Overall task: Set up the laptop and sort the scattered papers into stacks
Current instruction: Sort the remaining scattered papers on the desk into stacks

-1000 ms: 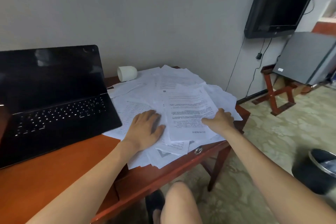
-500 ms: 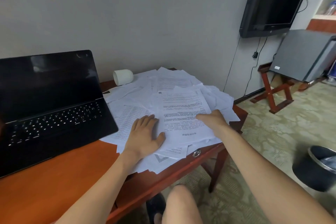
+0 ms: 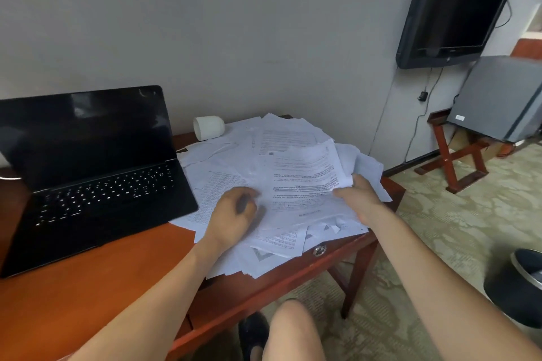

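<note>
Reddish-brown wooden surface (image 3: 88,287) against a plain grey wall (image 3: 234,23), with a metal drawer pull (image 3: 319,250) on its front edge. The floor is patterned beige-green carpet (image 3: 440,214).

To the right in the room:
- black flat TV (image 3: 451,3) mounted on the wall
- grey box-shaped cabinet (image 3: 498,97) on a red wooden cross-leg stand (image 3: 457,161)
- round black bin (image 3: 522,287) on the floor

Open black laptop (image 3: 96,184) sits on the left half of the surface. Its screen is dark and faces the person, and the keys are lit. Its long axis runs roughly left-right, with the right end a bit farther away.

Scattered white printed papers (image 3: 278,141) are heaped on the right half. They touch the laptop's right corner and hang over the front edge. A white cylindrical cup (image 3: 208,127) lies on its side at the back edge of the pile.

The right hand (image 3: 360,196) pinches the right edge of the top printed sheet (image 3: 305,179), and that edge is curled up off the pile. The sheet's long axis runs from the person toward the wall.

The left hand (image 3: 231,214) rests on the papers just left of that sheet. It is motion-blurred with fingers bent; can't tell whether it grips anything.
</note>
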